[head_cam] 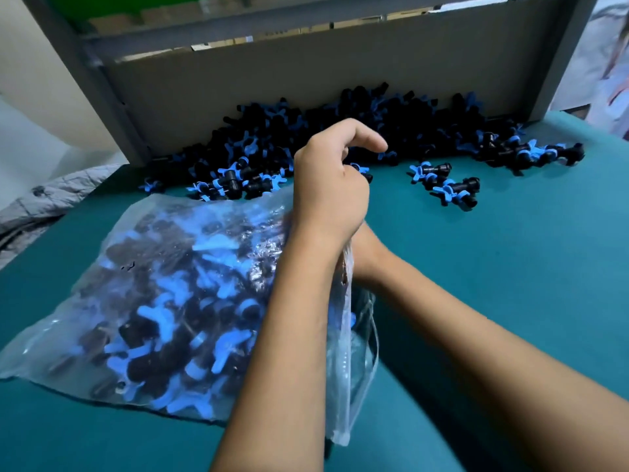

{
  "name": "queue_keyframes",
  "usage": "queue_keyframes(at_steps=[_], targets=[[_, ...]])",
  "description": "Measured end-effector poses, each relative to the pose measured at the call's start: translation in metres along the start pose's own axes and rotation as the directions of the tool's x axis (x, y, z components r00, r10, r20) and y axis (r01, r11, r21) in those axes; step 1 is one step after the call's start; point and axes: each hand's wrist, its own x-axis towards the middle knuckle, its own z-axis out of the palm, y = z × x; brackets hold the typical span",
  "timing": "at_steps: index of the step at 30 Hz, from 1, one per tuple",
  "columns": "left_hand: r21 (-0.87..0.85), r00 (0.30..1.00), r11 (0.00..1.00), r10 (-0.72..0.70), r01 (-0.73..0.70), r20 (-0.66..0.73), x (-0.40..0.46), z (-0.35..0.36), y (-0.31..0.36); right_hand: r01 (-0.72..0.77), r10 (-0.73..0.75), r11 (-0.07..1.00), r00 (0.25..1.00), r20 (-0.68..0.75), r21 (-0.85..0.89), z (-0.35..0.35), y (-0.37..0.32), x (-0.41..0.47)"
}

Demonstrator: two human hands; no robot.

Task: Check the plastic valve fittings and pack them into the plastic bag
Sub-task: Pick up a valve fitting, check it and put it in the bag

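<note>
Plastic bag [143, 301], nearly full, lain on the table [493, 267].
Its mouth edge is pinched by the left hand [330, 189]; the right hand [366, 253], mostly hidden beneath, cannot be judged. Loose fittings [306, 131] lie just beyond.

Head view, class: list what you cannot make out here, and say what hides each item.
- Right hand: mostly hidden behind the left hand and wrist; its grip cannot be told.
- Fitting at the left hand's fingertips: mostly covered by the fingers.
- Bag mouth: hidden by the left forearm.
- Pile: dark, too blurred to count.
</note>
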Motion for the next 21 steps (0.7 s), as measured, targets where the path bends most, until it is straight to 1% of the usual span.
queue_keyframes(at_steps=[1,2,4,5,6,7,8,10,11,12,13,14,16,18,20,21], targets=[[0.019,1.000,1.000,-0.008,0.008,0.002,0.000,0.003,-0.002,-0.015,0.009,0.997,0.996,-0.086,-0.078,-0.005,0.003,0.000],[0.040,1.000,0.999,-0.021,0.021,0.006,-0.001,0.006,-0.005,-0.036,0.015,0.993,0.984,-0.179,-0.115,-0.012,0.009,0.001],[0.070,0.996,0.995,-0.080,0.077,0.040,-0.004,0.012,-0.011,-0.084,0.009,0.977,0.935,-0.354,-0.196,-0.028,0.027,-0.001],[0.093,0.990,0.990,-0.115,0.107,0.078,-0.006,0.015,-0.015,-0.162,0.052,0.956,0.914,-0.402,-0.246,-0.039,0.036,-0.003],[0.131,0.983,0.983,-0.144,0.128,0.118,-0.009,0.018,-0.020,-0.255,0.086,0.903,0.896,-0.437,-0.345,-0.049,0.049,-0.003],[0.172,0.974,0.975,-0.167,0.140,0.151,-0.012,0.021,-0.024,-0.364,0.116,0.812,0.867,-0.485,-0.456,-0.060,0.062,-0.004],[0.198,0.968,0.968,-0.186,0.152,0.168,-0.015,0.024,-0.029,-0.467,0.154,0.710,0.833,-0.531,-0.526,-0.071,0.075,-0.006],[0.211,0.963,0.961,-0.213,0.177,0.167,-0.019,0.026,-0.035,-0.619,0.255,0.534,0.767,-0.588,-0.576,-0.089,0.092,-0.009],[0.205,0.964,0.962,-0.215,0.180,0.160,-0.020,0.027,-0.036,-0.660,0.304,0.467,0.745,-0.594,-0.588,-0.096,0.097,-0.011],[0.194,0.966,0.964,-0.211,0.181,0.150,-0.020,0.027,-0.037,-0.678,0.343,0.424,0.734,-0.587,-0.600,-0.101,0.103,-0.013],[0.177,0.969,0.967,-0.206,0.181,0.137,-0.020,0.027,-0.036,-0.684,0.376,0.414,0.730,-0.571,-0.600,-0.106,0.109,-0.014],[0.153,0.973,0.972,-0.199,0.180,0.119,-0.020,0.027,-0.036,-0.676,0.394,0.435,0.736,-0.550,-0.594,-0.109,0.113,-0.016],[0.103,0.979,0.979,-0.185,0.177,0.082,-0.020,0.026,-0.035,-0.628,0.372,0.518,0.777,-0.507,-0.581,-0.114,0.115,-0.019],[0.072,0.981,0.980,-0.187,0.184,0.051,-0.021,0.025,-0.035,-0.571,0.307,0.590,0.812,-0.496,-0.571,-0.114,0.112,-0.022],[0.053,0.980,0.979,-0.200,0.198,0.023,-0.022,0.023,-0.035,-0.537,0.259,0.681,0.813,-0.522,-0.498,-0.110,0.107,-0.026],[0.044,0.978,0.977,-0.209,0.208,0.014,-0.022,0.022,-0.037,-0.526,0.261,0.743,0.797,-0.545,-0.414,-0.107,0.104,-0.027]])
